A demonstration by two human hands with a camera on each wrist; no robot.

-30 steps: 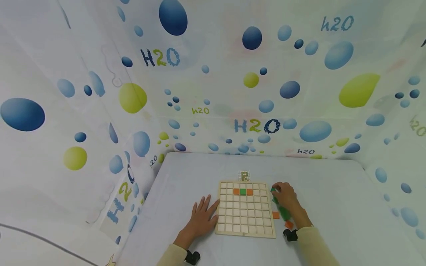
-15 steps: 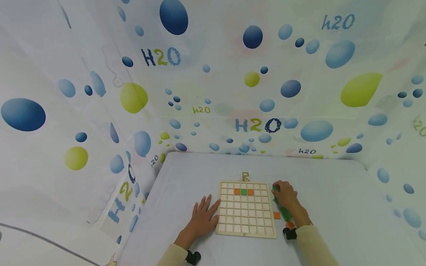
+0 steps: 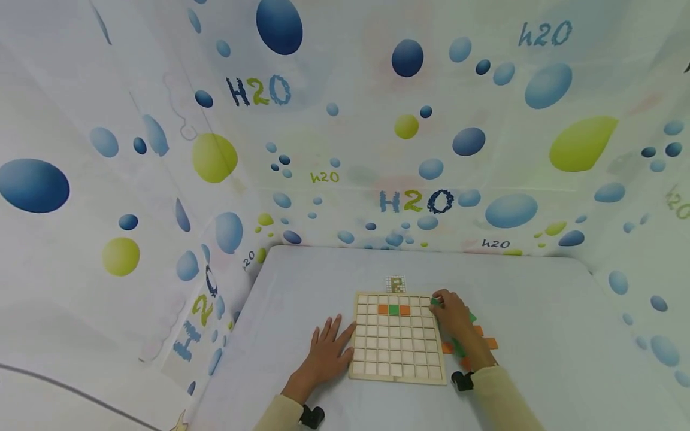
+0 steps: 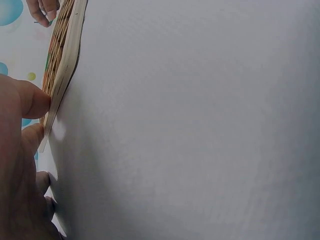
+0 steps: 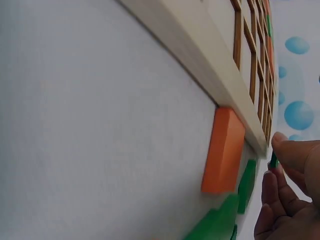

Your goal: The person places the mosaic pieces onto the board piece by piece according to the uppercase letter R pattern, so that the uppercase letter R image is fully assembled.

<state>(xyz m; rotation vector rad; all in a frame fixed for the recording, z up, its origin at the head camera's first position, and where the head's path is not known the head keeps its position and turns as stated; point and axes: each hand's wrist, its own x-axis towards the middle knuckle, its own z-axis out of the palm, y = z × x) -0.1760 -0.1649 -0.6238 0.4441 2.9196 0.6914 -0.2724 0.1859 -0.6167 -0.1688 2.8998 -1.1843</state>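
A wooden grid board point(image 3: 398, 378) lies on the table, with an orange, a green and another orange tile point(image 3: 405, 310) side by side in its second row from the far side. My right hand point(image 3: 454, 314) pinches a green tile point(image 3: 434, 301) between thumb and fingers at the board's far right edge; the right wrist view shows this green tile point(image 5: 273, 161) too. At the board's left edge my left hand point(image 3: 325, 353) rests with its fingers spread. In the left wrist view, its thumb and a fingertip touch the board's side point(image 4: 70, 60).
Loose green and orange tiles lie right of the board, partly under the right forearm, among them an orange tile point(image 5: 223, 150) against the board's edge. A small pattern card point(image 3: 396, 284) lies beyond the board. A curtain printed with drops point(image 3: 345, 149) surrounds the white table point(image 3: 302, 281).
My right hand has moved left from the loose tiles to the board's right edge, carrying a green tile. More loose tiles show behind it. The left hand stays in place.
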